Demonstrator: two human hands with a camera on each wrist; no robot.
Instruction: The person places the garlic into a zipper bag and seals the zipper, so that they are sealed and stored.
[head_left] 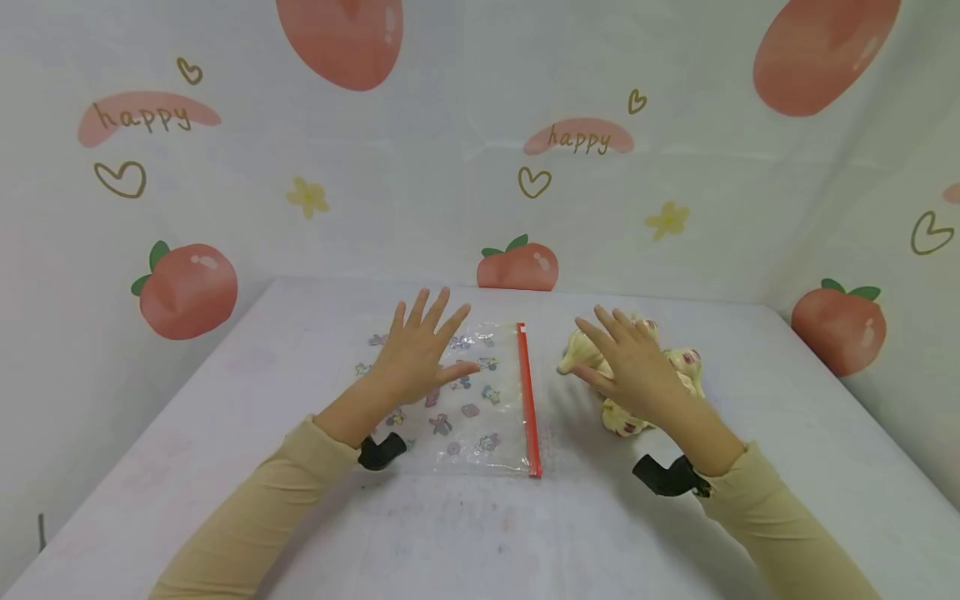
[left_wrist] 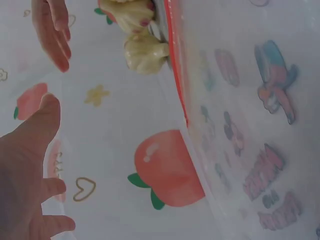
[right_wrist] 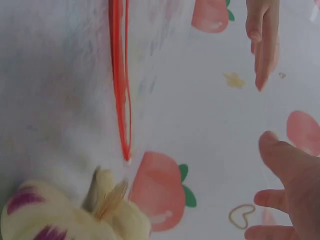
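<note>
A clear plastic zip bag (head_left: 470,425) printed with small cartoon figures lies flat on the table, its red zip strip (head_left: 529,400) toward the right. My left hand (head_left: 412,358) is held above the bag with fingers spread, holding nothing. To the right of the bag sits a group of several garlic bulbs (head_left: 686,363), pale with purple patches. Over them hovers my right hand (head_left: 633,367), fingers spread and holding nothing, hiding part of the group. In the right wrist view a garlic bulb (right_wrist: 45,215) shows at the lower left, apart from the right hand (right_wrist: 295,185).
The white table (head_left: 465,533) meets a white backdrop (head_left: 420,208) printed with peaches, hearts and flowers at the back and sides. Each wrist wears a black strap piece, one at the left wrist (head_left: 382,452) and one at the right wrist (head_left: 670,477).
</note>
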